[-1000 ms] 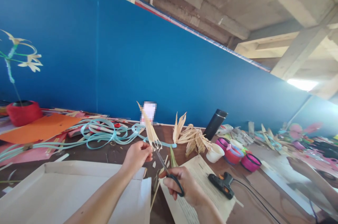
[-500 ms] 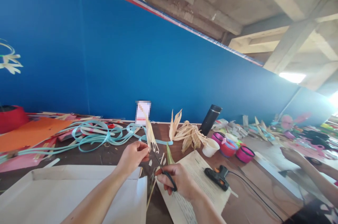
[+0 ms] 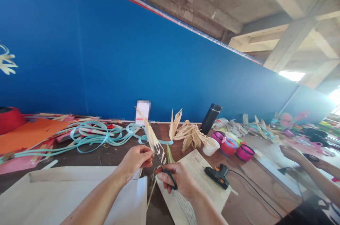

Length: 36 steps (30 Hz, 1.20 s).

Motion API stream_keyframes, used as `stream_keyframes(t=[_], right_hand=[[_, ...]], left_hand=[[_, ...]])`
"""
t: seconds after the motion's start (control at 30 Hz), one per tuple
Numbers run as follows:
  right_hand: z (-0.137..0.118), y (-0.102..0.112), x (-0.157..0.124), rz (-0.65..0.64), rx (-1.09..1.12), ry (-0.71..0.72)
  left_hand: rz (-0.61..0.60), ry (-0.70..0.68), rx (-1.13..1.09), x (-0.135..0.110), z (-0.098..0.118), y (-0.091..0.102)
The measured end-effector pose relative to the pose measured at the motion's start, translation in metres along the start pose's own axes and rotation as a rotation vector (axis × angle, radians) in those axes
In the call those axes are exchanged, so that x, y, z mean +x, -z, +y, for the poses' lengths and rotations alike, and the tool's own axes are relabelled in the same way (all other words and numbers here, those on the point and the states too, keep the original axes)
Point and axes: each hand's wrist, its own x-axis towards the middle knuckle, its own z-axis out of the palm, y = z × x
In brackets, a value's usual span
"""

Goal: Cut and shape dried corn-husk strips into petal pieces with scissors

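Observation:
My left hand [image 3: 138, 159] pinches the lower end of a pale dried corn husk [image 3: 152, 136], which points up and away from me and is slit into strips near the fingers. In my right hand [image 3: 176, 179] is a pair of black-handled scissors [image 3: 169, 177], fingers closed round the handles. The blades reach up to the husk's slit part, beside my left fingertips; whether they are parted I cannot make out. Under my right hand lies a printed sheet [image 3: 196, 172]. A greenish husk piece [image 3: 169, 154] and small pale scraps lie close behind the scissors.
A white box lid [image 3: 79, 179] lies at front left, with blue ribbon [image 3: 106, 138] behind it. Dried husks [image 3: 192, 134], a black flask [image 3: 211, 119], a white cup [image 3: 211, 146] and a corded glue gun [image 3: 217, 175] stand or lie to the right. Another person's hand [image 3: 290, 154] is farther right.
The husk has tilted a little, its slit end swinging slightly right, and its strips look more spread. The scissors remain at its lower part; both hands have barely moved.

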Motion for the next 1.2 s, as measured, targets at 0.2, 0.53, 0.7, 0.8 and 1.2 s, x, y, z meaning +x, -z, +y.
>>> stream_keyframes(t=[0.2,0.53,0.7,0.8,1.2], right_hand=[[0.0007,-0.0003,0.0003,0.009,0.001,0.031],[-0.0005,-0.0015,-0.0008,0.023,-0.006,0.087],[-0.0010,-0.0026,-0.0007,0.025,-0.022,0.100],[-0.0021,-0.0027,-0.0011,0.017,-0.041,0.111],[-0.0025,-0.0041,-0.0011,0.025,-0.038,0.121]], left_hand=[[-0.041,0.047,-0.045,-0.0030,-0.0016,-0.0039],[-0.093,0.072,-0.081,-0.0017,-0.0039,-0.0052],[-0.094,0.072,-0.094,-0.0026,-0.0029,-0.0056],[-0.090,0.069,-0.098,-0.0020,-0.0030,-0.0050],[-0.086,0.081,-0.101,-0.0017,-0.0020,-0.0036]])
